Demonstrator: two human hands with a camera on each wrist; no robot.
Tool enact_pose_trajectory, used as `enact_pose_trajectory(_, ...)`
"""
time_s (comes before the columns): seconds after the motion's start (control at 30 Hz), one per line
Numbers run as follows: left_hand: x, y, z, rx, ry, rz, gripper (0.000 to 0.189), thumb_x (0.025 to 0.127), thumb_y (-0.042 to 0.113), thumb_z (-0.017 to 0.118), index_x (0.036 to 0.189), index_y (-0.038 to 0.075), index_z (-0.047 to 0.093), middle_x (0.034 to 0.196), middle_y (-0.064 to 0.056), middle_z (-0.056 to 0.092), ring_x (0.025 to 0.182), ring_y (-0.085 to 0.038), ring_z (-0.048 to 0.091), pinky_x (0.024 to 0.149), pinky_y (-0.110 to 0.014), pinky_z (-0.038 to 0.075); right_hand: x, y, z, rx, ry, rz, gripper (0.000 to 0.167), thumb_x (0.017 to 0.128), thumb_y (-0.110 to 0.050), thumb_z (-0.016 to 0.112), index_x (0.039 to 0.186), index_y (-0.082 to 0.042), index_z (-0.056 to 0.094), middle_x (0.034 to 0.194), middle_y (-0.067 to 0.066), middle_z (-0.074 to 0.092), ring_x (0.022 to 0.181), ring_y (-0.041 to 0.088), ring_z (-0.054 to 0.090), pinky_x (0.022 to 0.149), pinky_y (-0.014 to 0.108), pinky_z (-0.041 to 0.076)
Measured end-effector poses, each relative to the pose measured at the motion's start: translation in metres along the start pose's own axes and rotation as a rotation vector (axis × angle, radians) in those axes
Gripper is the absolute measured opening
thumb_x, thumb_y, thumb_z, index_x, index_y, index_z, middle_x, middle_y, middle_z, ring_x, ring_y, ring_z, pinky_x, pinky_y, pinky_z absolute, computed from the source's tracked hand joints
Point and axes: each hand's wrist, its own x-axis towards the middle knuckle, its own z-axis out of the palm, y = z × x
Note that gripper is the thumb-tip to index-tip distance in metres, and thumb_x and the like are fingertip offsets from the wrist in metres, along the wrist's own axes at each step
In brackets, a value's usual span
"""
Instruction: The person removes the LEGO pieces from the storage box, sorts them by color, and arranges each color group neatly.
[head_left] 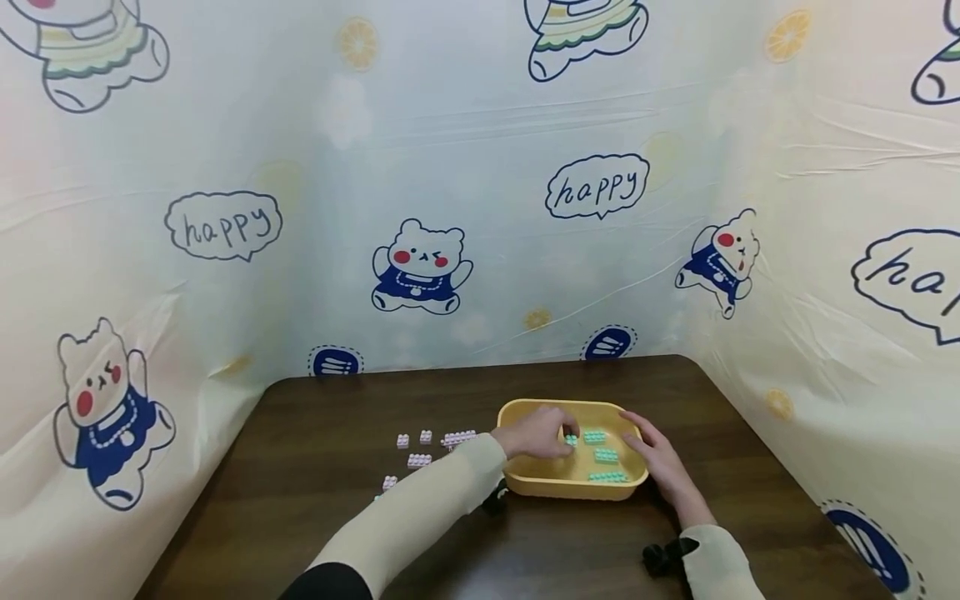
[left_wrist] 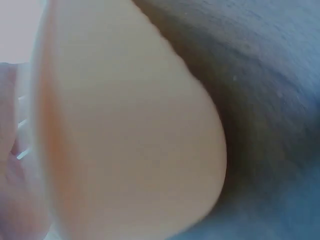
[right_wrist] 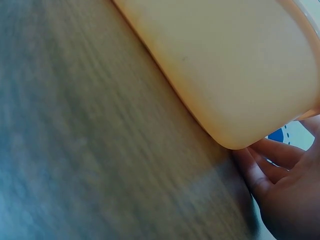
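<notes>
My left hand [head_left: 542, 431] reaches over the left side of a yellow plastic tray [head_left: 570, 490], its thumb and curled fingers around a small green toy brick [head_left: 572, 440]. Several other green toy bricks [head_left: 606, 455] lie in the tray's right half. At the right rim, my right hand [head_left: 660, 454] grips the tray, with fingers against the outer wall. The right wrist view shows those fingers [right_wrist: 280, 152] by the tray's rounded corner [right_wrist: 235, 135]. In the left wrist view, the tray wall [left_wrist: 135, 125] hides most of the left hand [left_wrist: 12, 165].
Several pale pink toy bricks [head_left: 420, 460] are scattered on the dark wooden table [head_left: 330, 417] left of the tray; the left sleeve [head_left: 427, 500] overlaps that area. A printed cloth [head_left: 495, 167] with bears and speech bubbles encloses the table's back and sides.
</notes>
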Motion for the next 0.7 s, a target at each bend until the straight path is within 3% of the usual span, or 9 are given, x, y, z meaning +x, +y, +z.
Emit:
enact_pose_trajectory(0.2,-0.037,0.0,-0.027,-0.017,0.104,0.068,0.022,0.088,0.022,0.067,0.106,0.009,0.07,0.094,0.006,0.063,0.07,-0.005,0.054,0.063,-0.014,0.045,-0.001,-0.001,-0.001,-0.012,-0.006,-0.014,0.054,0.102,-0.036,0.048,0.151,-0.017,0.034,0.16,0.017,0.019,0.142,0.037,0.025,0.111,0.053,0.029)
enact_pose_trajectory(0.3,-0.06,-0.003,-0.037,-0.04,0.17,0.072,0.019,0.088,0.021,0.066,0.104,0.012,0.07,0.091,0.005,0.059,0.07,-0.01,0.056,0.062,-0.015,0.044,-0.003,-0.001,-0.001,-0.031,-0.011,-0.011,0.054,0.102,-0.036,0.048,0.151,-0.018,0.034,0.16,0.017,0.02,0.139,0.036,0.028,0.106,0.044,0.037)
enact_pose_trajectory(0.5,-0.105,-0.011,-0.055,-0.117,0.254,0.036,0.015,0.086,0.017,0.068,0.101,0.013,0.069,0.09,0.004,0.057,0.075,-0.021,0.061,0.063,-0.018,0.048,-0.007,-0.002,-0.002,-0.045,-0.024,-0.017,0.056,0.102,-0.037,0.047,0.151,-0.015,0.032,0.159,0.02,0.019,0.138,0.035,0.029,0.089,0.016,0.041)
enact_pose_trajectory(0.7,-0.15,-0.025,-0.057,-0.155,0.299,-0.032,0.018,0.085,0.017,0.069,0.103,0.014,0.069,0.09,0.004,0.057,0.076,-0.019,0.059,0.064,-0.02,0.048,-0.007,-0.005,0.003,-0.035,-0.031,-0.027,0.057,0.103,-0.036,0.047,0.152,-0.013,0.031,0.159,0.021,0.017,0.139,0.036,0.026,0.082,0.009,0.04)
